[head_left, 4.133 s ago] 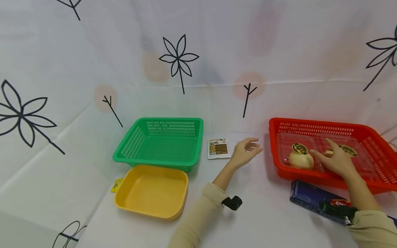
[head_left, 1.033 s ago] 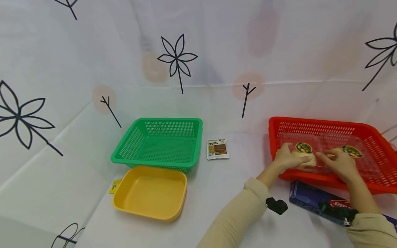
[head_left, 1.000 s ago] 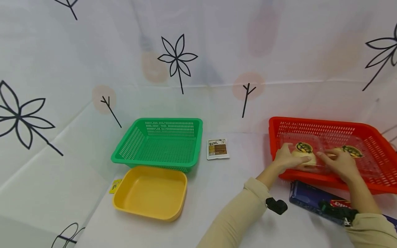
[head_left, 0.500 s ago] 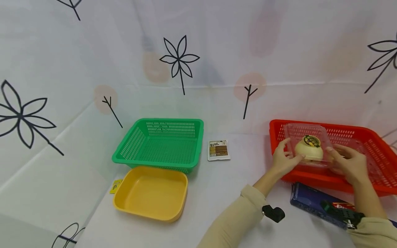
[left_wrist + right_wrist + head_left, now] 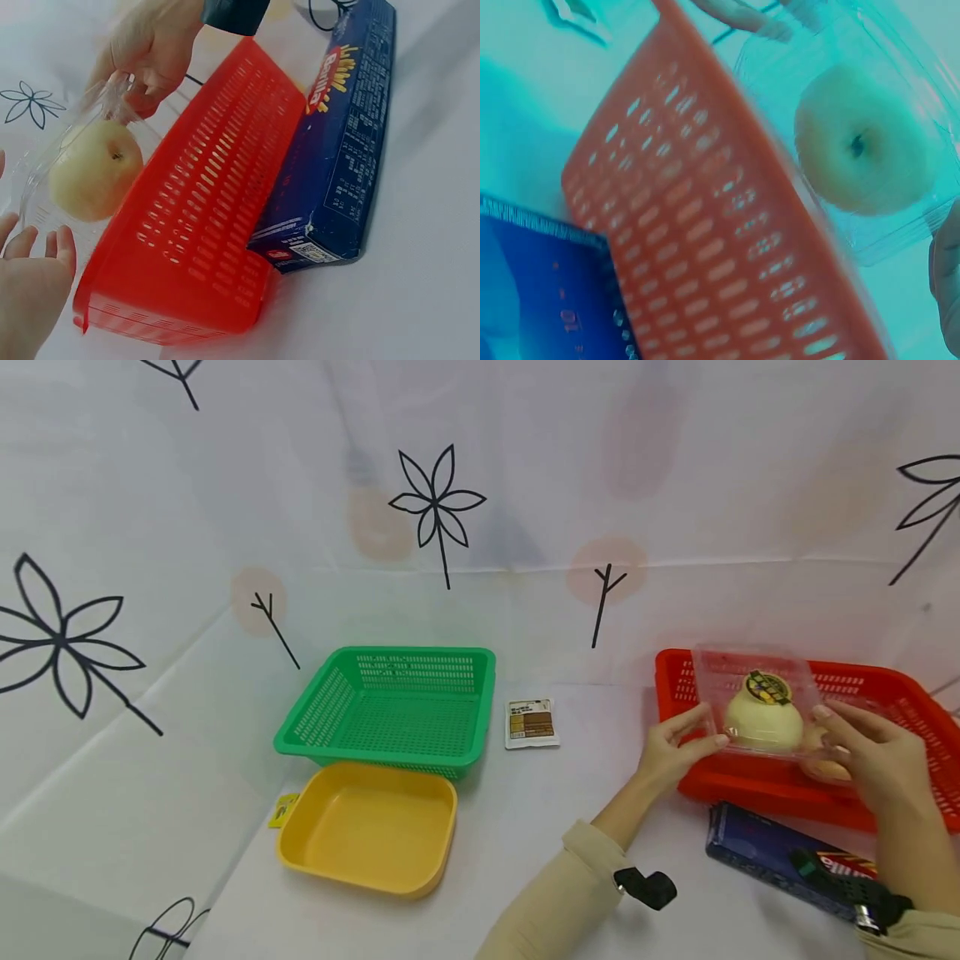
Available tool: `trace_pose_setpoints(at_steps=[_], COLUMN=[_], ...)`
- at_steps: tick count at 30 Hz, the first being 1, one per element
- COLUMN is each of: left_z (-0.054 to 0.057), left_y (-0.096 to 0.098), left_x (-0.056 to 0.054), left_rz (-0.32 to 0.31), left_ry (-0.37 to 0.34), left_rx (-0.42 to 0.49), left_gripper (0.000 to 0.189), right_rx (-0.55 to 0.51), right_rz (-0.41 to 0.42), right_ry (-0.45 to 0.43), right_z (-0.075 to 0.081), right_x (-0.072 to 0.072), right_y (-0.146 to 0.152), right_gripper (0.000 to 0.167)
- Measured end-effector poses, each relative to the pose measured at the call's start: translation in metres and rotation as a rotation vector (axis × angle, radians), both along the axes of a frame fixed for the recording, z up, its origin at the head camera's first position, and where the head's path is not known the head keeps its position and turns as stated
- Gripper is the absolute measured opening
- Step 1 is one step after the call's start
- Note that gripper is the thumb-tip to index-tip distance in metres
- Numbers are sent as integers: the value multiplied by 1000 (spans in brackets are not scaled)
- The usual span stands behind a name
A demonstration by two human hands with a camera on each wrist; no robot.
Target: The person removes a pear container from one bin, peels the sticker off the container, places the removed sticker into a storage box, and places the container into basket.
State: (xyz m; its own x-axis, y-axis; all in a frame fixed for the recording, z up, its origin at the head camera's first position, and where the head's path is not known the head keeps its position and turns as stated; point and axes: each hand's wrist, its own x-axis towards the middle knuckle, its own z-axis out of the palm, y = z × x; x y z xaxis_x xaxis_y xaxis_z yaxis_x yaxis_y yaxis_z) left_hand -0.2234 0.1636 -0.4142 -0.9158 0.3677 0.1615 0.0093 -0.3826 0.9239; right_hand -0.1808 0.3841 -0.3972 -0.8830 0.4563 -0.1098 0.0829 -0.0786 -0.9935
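Both hands hold up a clear plastic clamshell box (image 5: pixel 761 702) with a pale yellow, round, dimpled fruit (image 5: pixel 763 722) inside and a dark round sticker on the lid. My left hand (image 5: pixel 672 752) grips its left side between thumb and fingers, and my right hand (image 5: pixel 885 760) grips its right side. The box is tilted above the front-left part of the red basket (image 5: pixel 787 802). In the left wrist view the fruit (image 5: pixel 96 171) shows through the plastic beside the basket wall (image 5: pixel 210 172). Pale food in a second clear package (image 5: pixel 827 768) sits behind my right fingers, partly hidden.
A blue Barilla pasta box (image 5: pixel 780 856) lies along the red basket's front. To the left stand a green basket (image 5: pixel 405 727) and a yellow tub (image 5: pixel 367 827). Between the baskets lies a white and brown packet (image 5: pixel 531 724); a small yellow packet (image 5: pixel 282 810) lies beside the tub.
My left hand has come across from the middle of the table to the clamshell box. Both hands have lifted the box from the red basket and tilted it up.
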Motion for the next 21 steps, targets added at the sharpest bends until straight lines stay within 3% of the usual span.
trace_pose_setpoints(at_steps=[2,6,10,14,18,21], left_z=[1,7,10,9,7,4], left_y=[-5,-14,-24,-34,-44,-53], left_x=[0,1,3,7,12,15], left_rz=[-18,-30,-2,37,62,63], left_ry=[15,46,62,56,54,60], left_rx=[6,38,31,41,92,146], left_gripper=[44,45,45,43,42,42], right_rx=[-21,34,65,127,101,22], right_rz=[1,10,26,52,93,134], right_ry=[26,2,-50,-37,2,18], right_z=[4,13,19,18,15,14], right_x=[2,7,13,17,21,25], right_y=[-5,-16,-29,-41,-51,-58], right_gripper=[28,26,42,56,46,38])
